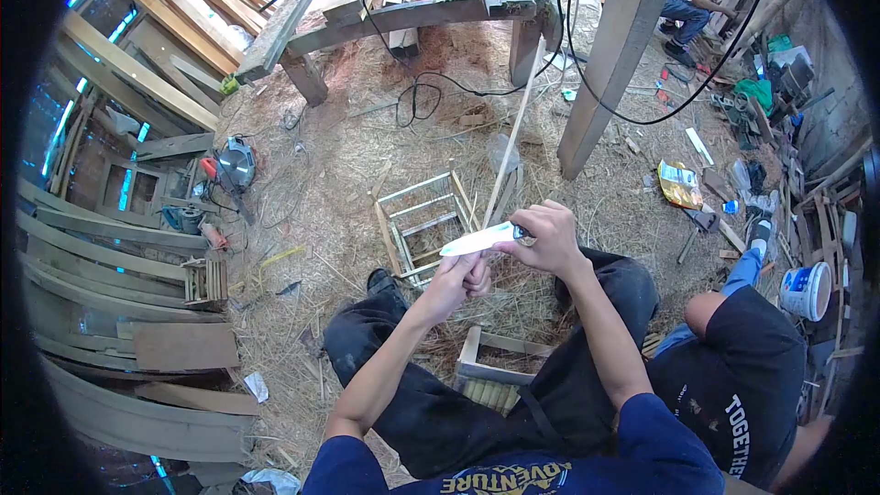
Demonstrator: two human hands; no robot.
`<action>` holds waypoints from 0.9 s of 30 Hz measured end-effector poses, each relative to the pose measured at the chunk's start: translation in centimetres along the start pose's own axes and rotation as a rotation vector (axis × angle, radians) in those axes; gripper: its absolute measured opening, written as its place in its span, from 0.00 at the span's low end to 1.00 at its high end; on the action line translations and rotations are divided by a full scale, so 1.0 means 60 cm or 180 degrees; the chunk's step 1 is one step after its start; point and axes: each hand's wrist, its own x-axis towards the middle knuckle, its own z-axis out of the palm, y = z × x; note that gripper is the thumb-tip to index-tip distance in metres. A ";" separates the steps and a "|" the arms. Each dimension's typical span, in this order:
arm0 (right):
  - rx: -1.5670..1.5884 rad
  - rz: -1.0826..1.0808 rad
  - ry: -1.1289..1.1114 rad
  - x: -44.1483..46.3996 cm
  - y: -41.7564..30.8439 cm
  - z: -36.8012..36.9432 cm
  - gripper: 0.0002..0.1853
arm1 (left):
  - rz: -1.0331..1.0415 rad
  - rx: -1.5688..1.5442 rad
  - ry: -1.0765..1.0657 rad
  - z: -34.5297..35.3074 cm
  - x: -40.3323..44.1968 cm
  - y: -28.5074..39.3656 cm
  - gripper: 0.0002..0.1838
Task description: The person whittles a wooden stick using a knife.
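Observation:
A knife [475, 240] with a broad bright blade and a dark handle is in my right hand [550, 236], whose fingers wrap round the handle. The blade points left and lies across a long thin wooden strip [515, 137], just above my left hand [458, 280]. My left hand is closed on the strip's near end, while the far end slants away toward the workbench. Beyond my hands, a small slatted wooden frame [394, 238] stands on the floor. Between my legs sits another small wooden frame [504, 344] with rounded slats.
A workbench [394, 37] stands ahead, beside a wooden post [619, 55]. A circular saw [236, 163] lies left on the shaving-covered floor. A co-worker in a black shirt [733, 385] sits close at right; another person [689, 5] crouches far right. A white bucket [805, 291] stands at right.

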 end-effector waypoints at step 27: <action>-0.0522 0.0993 -0.0105 0.008 0.017 -0.020 0.28 | 0.0427 0.1628 0.0586 0.019 0.009 0.044 0.29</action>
